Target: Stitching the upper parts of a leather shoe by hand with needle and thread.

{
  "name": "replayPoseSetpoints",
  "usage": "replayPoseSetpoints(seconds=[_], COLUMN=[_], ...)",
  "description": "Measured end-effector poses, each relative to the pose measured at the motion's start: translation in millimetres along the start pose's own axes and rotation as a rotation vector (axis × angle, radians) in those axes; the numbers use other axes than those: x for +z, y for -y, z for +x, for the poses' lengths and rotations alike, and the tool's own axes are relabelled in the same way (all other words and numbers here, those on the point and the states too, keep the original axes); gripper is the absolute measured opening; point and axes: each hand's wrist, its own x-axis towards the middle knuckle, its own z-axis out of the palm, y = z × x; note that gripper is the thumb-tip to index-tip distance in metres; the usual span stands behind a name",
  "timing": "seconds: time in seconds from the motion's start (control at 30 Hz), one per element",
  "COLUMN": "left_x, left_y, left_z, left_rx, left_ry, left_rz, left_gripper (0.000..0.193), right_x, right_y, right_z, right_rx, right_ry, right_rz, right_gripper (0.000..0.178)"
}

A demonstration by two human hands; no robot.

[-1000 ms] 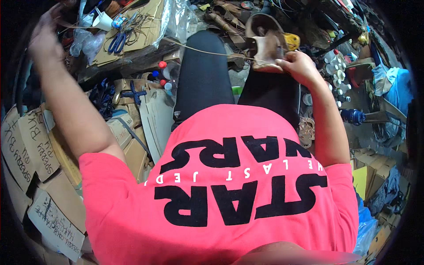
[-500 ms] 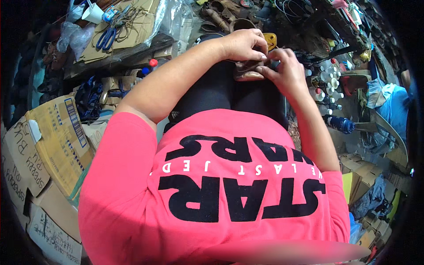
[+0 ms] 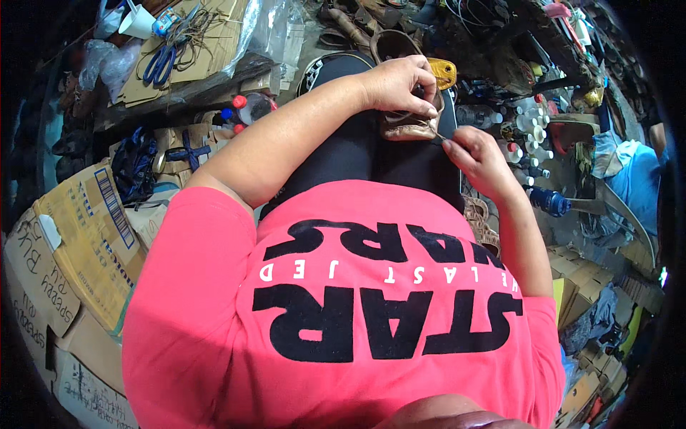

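On my thighs rests a brown shoe (image 3: 409, 131) with a paler toe edge. A yellow piece with a hole (image 3: 444, 73), perhaps the end of a shoe last, sticks out beyond it. From above, my left hand (image 3: 400, 84) curls over the shoe, thumb and fingertips closed at its upper. Just right of the shoe, my right hand (image 3: 480, 159) is closed in a pinch on a thin dark cord (image 3: 438, 134) that runs to the shoe's edge. Part of the shoe is hidden beneath my left hand.
Plastic bottles (image 3: 532, 129) crowd the floor to my right. At upper left, blue-handled scissors (image 3: 160, 66) lie on stacked cardboard (image 3: 146, 89). Cardboard boxes (image 3: 78, 229) stand at my left. Brown footwear (image 3: 393, 44) lies beyond my knees.
My right hand has moved away from the shoe, down and to the right, drawing out the cord. My left hand stays at the shoe. The view has shifted slightly.
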Motion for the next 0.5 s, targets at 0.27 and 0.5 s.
replayPoseSetpoints(seconds=[0.27,0.5], left_x=[-7,-17], left_y=[3,1], left_z=[0,3], left_rx=[0.008,0.018], left_ry=[-0.046,0.204], left_rz=[0.040,-0.238], left_gripper=[0.026,0.015], right_x=[-31,-17], right_y=[-2,17], right_z=[-49,-11], right_rx=[0.202,0.115], right_ry=[-0.169,-0.122], right_rz=[0.324,0.118], right_gripper=[0.030,0.021])
